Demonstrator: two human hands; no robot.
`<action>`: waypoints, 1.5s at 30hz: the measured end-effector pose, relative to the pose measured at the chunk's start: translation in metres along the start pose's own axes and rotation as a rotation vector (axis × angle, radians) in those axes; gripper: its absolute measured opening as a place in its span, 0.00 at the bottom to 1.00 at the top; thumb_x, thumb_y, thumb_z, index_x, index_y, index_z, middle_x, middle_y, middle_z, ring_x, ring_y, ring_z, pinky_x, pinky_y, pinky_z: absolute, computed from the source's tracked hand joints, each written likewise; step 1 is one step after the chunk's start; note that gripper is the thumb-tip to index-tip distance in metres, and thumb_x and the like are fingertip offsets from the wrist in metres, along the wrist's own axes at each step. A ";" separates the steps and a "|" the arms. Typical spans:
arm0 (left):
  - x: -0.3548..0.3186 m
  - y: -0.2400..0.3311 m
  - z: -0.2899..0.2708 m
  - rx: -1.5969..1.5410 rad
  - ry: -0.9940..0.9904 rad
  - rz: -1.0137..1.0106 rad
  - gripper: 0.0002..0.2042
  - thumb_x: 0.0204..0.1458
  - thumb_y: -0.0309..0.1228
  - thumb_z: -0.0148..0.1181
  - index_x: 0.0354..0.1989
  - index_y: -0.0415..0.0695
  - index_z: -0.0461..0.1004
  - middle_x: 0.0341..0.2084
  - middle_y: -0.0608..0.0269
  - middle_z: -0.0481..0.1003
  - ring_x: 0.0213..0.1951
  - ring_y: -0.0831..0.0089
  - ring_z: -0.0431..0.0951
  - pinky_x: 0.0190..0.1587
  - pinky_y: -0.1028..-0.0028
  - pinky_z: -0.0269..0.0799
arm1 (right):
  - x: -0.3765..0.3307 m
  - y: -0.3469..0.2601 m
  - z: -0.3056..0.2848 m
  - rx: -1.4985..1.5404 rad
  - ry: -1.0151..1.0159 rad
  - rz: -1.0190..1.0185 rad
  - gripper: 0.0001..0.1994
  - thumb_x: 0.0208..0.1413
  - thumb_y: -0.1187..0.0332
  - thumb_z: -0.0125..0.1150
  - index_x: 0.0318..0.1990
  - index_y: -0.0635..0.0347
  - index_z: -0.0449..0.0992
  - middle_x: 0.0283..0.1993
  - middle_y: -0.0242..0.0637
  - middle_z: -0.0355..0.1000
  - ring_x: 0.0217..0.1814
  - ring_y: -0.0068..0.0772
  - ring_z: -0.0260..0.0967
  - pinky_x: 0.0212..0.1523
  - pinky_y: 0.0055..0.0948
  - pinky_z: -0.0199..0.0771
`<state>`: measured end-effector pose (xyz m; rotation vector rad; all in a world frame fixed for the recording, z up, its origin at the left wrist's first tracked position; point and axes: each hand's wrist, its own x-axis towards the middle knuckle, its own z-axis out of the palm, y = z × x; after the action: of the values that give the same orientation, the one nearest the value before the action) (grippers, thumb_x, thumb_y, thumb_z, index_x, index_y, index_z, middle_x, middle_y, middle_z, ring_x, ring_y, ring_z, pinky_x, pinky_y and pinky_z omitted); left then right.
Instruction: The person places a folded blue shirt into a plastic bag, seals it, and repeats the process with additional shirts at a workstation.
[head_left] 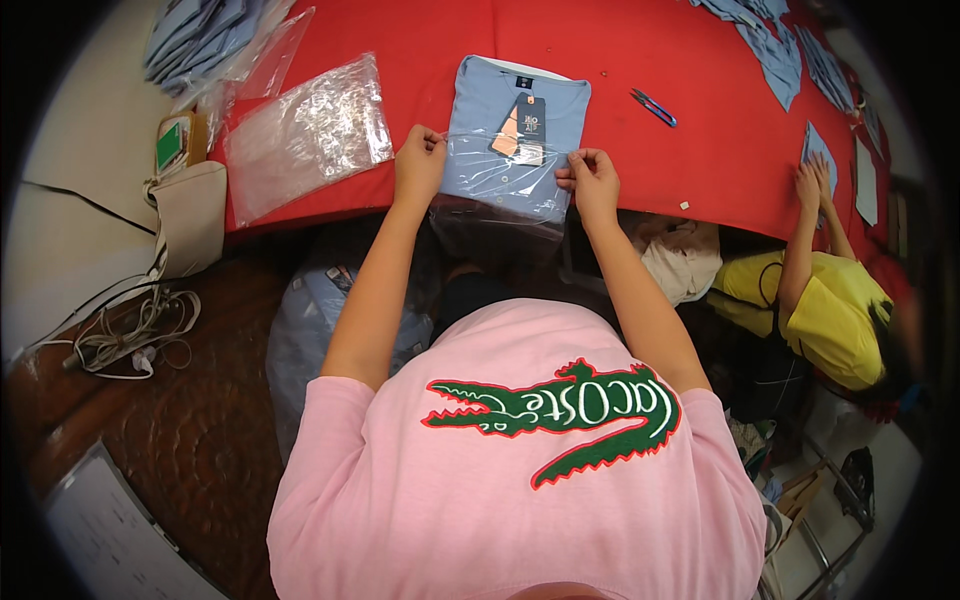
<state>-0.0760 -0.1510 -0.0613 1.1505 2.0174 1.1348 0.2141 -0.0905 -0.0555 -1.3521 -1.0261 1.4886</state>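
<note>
**Bagging a folded blue shirt on the red worktop**

Covering most of the top of the view is a red worktop (680,70), its near edge curving right in front of the person. A folded light blue shirt (510,130) with a dark hang tag is sitting near that edge, partly inside a clear plastic bag (500,205) whose open end is hanging over the edge. The left hand (418,165) is pinching the bag's left side and the right hand (590,180) is pinching its right side, fingers curled shut on the film.

Further left, a stack of empty clear bags (305,135) is lying flat, with a small green-and-brown box (178,140) just beside it. Blue thread snips (653,107) are sitting right of the shirt, and more blue pieces (770,50) are spreading along the far right. Another person in a yellow top (830,310) is working at the right end. Below, the floor is looking dark brown, with a tangle of white cable (130,335) at left.
</note>
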 end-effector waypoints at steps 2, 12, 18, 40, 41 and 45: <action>0.000 -0.005 -0.007 -0.009 -0.061 -0.033 0.08 0.61 0.26 0.64 0.46 0.37 0.78 0.31 0.58 0.81 0.34 0.71 0.80 0.41 0.70 0.77 | 0.001 -0.006 -0.003 -0.070 -0.035 0.038 0.07 0.72 0.71 0.61 0.46 0.66 0.73 0.38 0.37 0.77 0.32 0.28 0.81 0.31 0.24 0.83; -0.059 0.045 0.019 0.580 -0.115 0.599 0.30 0.68 0.43 0.59 0.77 0.52 0.65 0.79 0.50 0.56 0.79 0.48 0.54 0.78 0.46 0.49 | -0.046 -0.025 -0.039 -0.039 -0.324 0.282 0.09 0.78 0.63 0.53 0.52 0.59 0.68 0.43 0.43 0.81 0.36 0.33 0.84 0.36 0.27 0.82; -0.063 0.029 0.047 0.623 -0.243 0.591 0.34 0.69 0.55 0.53 0.82 0.60 0.58 0.83 0.52 0.47 0.83 0.47 0.44 0.80 0.40 0.37 | -0.064 0.020 -0.066 -0.056 -0.334 0.208 0.07 0.78 0.65 0.52 0.52 0.58 0.68 0.44 0.42 0.81 0.46 0.34 0.85 0.49 0.28 0.81; -0.061 0.020 0.051 0.512 -0.181 0.602 0.32 0.68 0.52 0.57 0.77 0.52 0.64 0.80 0.50 0.55 0.81 0.48 0.50 0.80 0.45 0.42 | -0.026 -0.008 -0.033 -0.334 -0.005 -0.206 0.05 0.70 0.72 0.63 0.47 0.65 0.77 0.37 0.38 0.80 0.24 0.21 0.76 0.24 0.23 0.76; -0.059 0.019 0.049 0.460 -0.150 0.603 0.31 0.68 0.50 0.57 0.77 0.51 0.65 0.79 0.50 0.56 0.80 0.49 0.51 0.79 0.46 0.43 | -0.020 -0.010 -0.030 -0.229 -0.022 -0.141 0.05 0.70 0.72 0.63 0.47 0.65 0.77 0.36 0.38 0.79 0.25 0.21 0.77 0.24 0.23 0.76; -0.056 0.008 0.029 0.332 -0.028 0.560 0.26 0.66 0.43 0.62 0.70 0.48 0.71 0.69 0.51 0.67 0.72 0.51 0.63 0.74 0.51 0.54 | -0.013 -0.024 -0.018 0.012 -0.035 0.074 0.05 0.70 0.72 0.63 0.47 0.64 0.77 0.32 0.38 0.79 0.26 0.23 0.79 0.24 0.23 0.77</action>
<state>-0.0237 -0.1863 -0.0661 1.9764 1.9633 1.0350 0.2341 -0.0958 -0.0303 -1.3726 -0.9967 1.5758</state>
